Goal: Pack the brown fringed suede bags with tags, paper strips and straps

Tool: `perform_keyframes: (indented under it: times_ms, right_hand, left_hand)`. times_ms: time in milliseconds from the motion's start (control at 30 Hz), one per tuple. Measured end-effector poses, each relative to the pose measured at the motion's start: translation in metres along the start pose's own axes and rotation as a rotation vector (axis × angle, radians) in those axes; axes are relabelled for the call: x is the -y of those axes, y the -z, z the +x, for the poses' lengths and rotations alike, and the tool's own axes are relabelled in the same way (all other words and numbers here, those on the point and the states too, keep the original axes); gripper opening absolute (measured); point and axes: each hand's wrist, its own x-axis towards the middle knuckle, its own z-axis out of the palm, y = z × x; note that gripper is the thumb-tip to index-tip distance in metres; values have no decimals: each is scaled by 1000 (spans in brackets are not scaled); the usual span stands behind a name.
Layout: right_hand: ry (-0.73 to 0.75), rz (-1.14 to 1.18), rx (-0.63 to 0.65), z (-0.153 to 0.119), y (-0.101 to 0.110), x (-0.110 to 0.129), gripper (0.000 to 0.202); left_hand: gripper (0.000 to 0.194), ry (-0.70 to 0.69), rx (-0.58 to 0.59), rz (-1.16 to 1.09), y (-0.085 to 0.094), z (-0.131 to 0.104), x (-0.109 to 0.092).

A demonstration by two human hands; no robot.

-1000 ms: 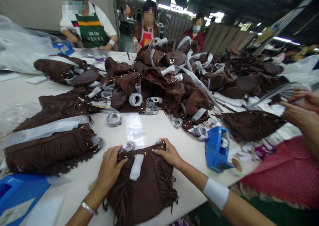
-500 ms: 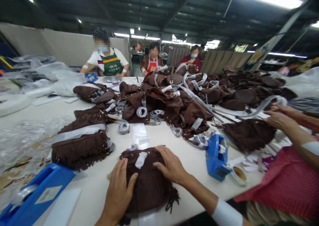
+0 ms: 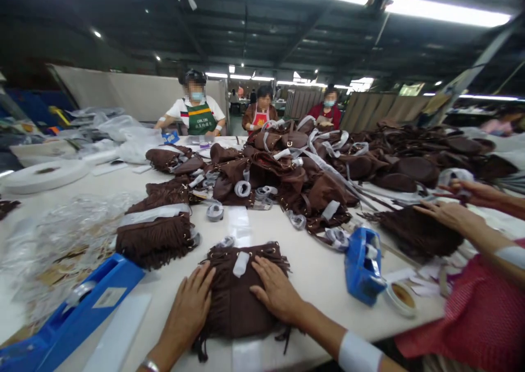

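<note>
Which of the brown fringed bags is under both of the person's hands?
The fringed bag at the near table edge, with a white strip on top; left hand and right hand lie flat on it.

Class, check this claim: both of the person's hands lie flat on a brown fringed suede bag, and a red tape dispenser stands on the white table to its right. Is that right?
Not quite. The head view shows the tape dispenser is blue, not red. The rest holds: the left hand and right hand lie flat on the brown fringed suede bag on the white table.

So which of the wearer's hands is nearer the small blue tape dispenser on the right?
Right. The right hand lies flat on the brown fringed bag, on the side toward the blue tape dispenser. The left hand rests on the bag's far side.
</note>
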Motion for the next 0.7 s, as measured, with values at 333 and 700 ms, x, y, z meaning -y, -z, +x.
perform_keyframes:
  times_ms: [333, 700]
  right_hand:
    - [36, -247, 93, -63, 27, -18, 59]
    - [-178, -230, 33, -72, 52, -3, 41]
  left_hand:
    - [47, -123, -141, -162, 24, 18, -33]
    - [44, 192, -214, -172, 42, 3, -40]
